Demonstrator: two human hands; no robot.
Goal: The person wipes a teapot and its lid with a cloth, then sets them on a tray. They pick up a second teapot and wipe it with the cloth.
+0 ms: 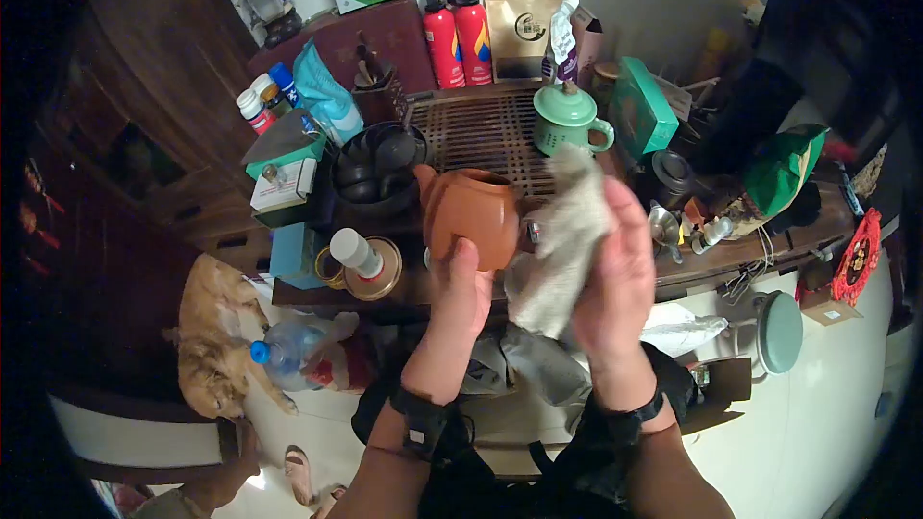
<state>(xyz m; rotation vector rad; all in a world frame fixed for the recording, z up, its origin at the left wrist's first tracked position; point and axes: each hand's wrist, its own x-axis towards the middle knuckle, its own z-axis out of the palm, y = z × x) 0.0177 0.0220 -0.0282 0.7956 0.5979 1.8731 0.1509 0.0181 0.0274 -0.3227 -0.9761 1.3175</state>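
Note:
My left hand (463, 290) is closed round the lower part of a reddish-brown clay teapot (471, 216), thumb on its near side. The pot's spout points to the upper left, and its top opening has no lid on it. In my right hand (620, 274) hangs a pale beige cloth (558, 269), slightly blurred, just right of the pot. Behind the cloth, a green lidded mug (567, 120) stands on the slatted wooden tea tray (471, 139). A dark bowl of black cups (375, 163) sits left of the teapot.
A white-capped canister (356, 252) stands on a round coaster at the left front. Two red spray bottles (457, 38) and a gold pouch (524, 29) line the back. A green box (639, 106) is on the right. A dog (216, 327) lies on the floor near a water jug (288, 356).

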